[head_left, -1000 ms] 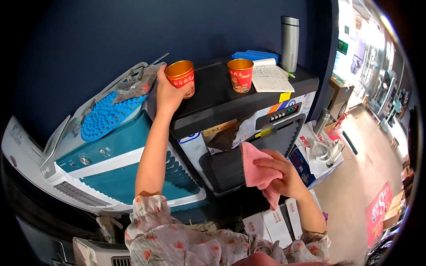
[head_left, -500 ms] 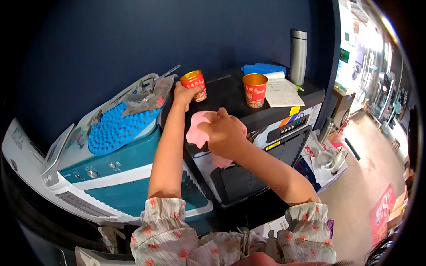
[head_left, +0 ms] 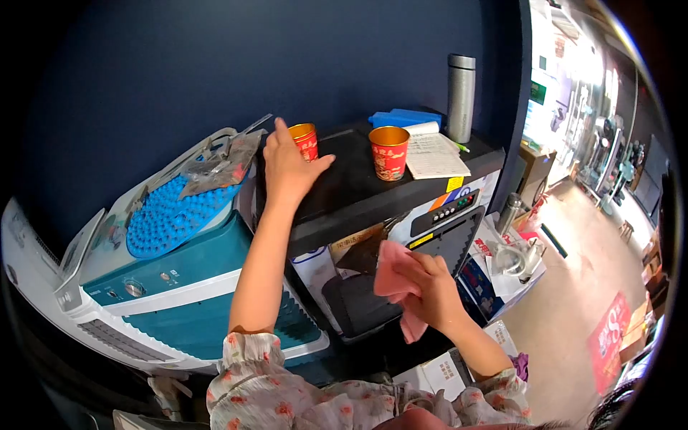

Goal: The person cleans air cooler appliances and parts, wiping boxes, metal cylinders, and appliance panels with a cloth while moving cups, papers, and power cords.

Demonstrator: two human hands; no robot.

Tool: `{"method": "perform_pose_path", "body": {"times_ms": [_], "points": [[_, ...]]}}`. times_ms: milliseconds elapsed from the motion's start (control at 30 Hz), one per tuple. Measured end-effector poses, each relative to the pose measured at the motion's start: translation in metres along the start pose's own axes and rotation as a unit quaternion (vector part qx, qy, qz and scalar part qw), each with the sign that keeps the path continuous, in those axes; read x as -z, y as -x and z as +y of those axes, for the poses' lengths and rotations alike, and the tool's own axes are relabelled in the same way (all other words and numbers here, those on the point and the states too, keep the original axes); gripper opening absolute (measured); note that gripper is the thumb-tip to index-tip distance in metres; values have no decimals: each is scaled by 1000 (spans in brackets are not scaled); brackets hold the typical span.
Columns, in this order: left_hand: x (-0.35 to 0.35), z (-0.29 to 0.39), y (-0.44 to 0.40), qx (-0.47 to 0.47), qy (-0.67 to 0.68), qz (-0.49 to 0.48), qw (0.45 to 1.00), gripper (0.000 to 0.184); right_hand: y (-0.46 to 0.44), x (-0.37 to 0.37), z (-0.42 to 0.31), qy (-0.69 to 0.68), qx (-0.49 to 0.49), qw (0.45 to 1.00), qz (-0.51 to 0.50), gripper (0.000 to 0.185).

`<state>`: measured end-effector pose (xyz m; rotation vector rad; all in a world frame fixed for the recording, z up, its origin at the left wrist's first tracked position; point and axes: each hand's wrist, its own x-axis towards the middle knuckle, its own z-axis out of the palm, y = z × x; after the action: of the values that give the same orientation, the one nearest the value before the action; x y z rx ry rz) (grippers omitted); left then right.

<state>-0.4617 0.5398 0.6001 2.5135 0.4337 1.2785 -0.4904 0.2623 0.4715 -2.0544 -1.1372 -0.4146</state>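
My left hand [head_left: 289, 166] is open at the left end of a black cabinet top [head_left: 340, 188], its thumb and fingers spread. Just behind it stands a red paper cup [head_left: 309, 145] with a gold inside, partly hidden by the hand; whether they touch I cannot tell. A second red and gold cup [head_left: 389, 159] stands upright farther right. Lower down, in front of the cabinet's face, my right hand [head_left: 435, 295] is closed on a pink cloth [head_left: 393, 269], which hangs below the fingers.
A notepad [head_left: 436, 158], a blue object [head_left: 405, 118] and a silver thermos [head_left: 461, 99] occupy the top's right end. To the left, a teal and white appliance [head_left: 183, 272] bears a blue studded mat [head_left: 175, 218] and a plastic bag [head_left: 222, 165]. Boxes [head_left: 438, 373] lie below.
My left hand has let go of the left cup and spread its fingers. My right hand has carried the pink cloth off the cabinet top, down and to the right. The view has shifted slightly.
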Motion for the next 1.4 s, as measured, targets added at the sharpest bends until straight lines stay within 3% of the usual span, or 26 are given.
{"method": "perform_pose_path", "body": {"times_ms": [67, 200, 233, 400, 600, 667, 733, 800, 867, 967, 1000, 1033, 1100, 1167, 1300, 1400], "points": [[1, 42, 6, -57, 39, -3, 998, 115, 13, 5, 11, -19, -17, 999, 24, 61], [-48, 88, 2, -38, 127, -179, 975, 111, 23, 20, 14, -63, -22, 997, 41, 59], [-64, 85, 1, -74, 139, -146, 977, 106, 23, 25, 12, -72, -17, 996, 48, 59], [-14, 64, -3, -50, 121, -59, 990, 90, 27, 35, 31, -93, 4, 993, 76, 57], [31, 2, 13, 10, 18, -71, 997, 75, -33, 58, 17, -65, 73, 988, 123, 50], [33, 3, 20, 52, 30, -106, 993, 64, -84, 63, 2, -169, 82, 972, 142, 36], [19, -10, 24, 42, -21, -22, 999, 63, -147, 58, 8, -82, 286, 935, 192, 25], [15, -7, 26, 71, -9, -6, 997, 62, -210, 32, 21, -100, 145, 969, 174, 24], [7, -13, 29, 74, 56, 16, 996, 61, -243, 43, -2, -84, 44, 995, 41, 27], [-1, -10, 34, 66, 124, 43, 989, 60, -286, 13, 10, -21, -45, 992, -118, 30], [-6, -12, 36, 60, 146, 58, 986, 60, -316, -30, 44, 86, -38, 990, -108, 33], [-7, -14, 36, 62, 164, 51, 983, 59, -308, -42, 52, 73, 11, 984, -162, 33], [-4, -14, 36, 65, 199, 34, 977, 59, -295, -51, 51, 102, -4, 975, -198, 36], [-4, -16, 34, 55, 224, 32, 973, 58, -298, -63, 39, 191, -123, 959, -170, 43], [-2, -20, 36, 55, 263, 16, 963, 58, -286, -59, 47, 303, 32, 908, -287, 39], [0, -19, 36, 50, 290, 22, 955, 56, -260, -15, 18, 202, 43, 925, -318, 38]]}}
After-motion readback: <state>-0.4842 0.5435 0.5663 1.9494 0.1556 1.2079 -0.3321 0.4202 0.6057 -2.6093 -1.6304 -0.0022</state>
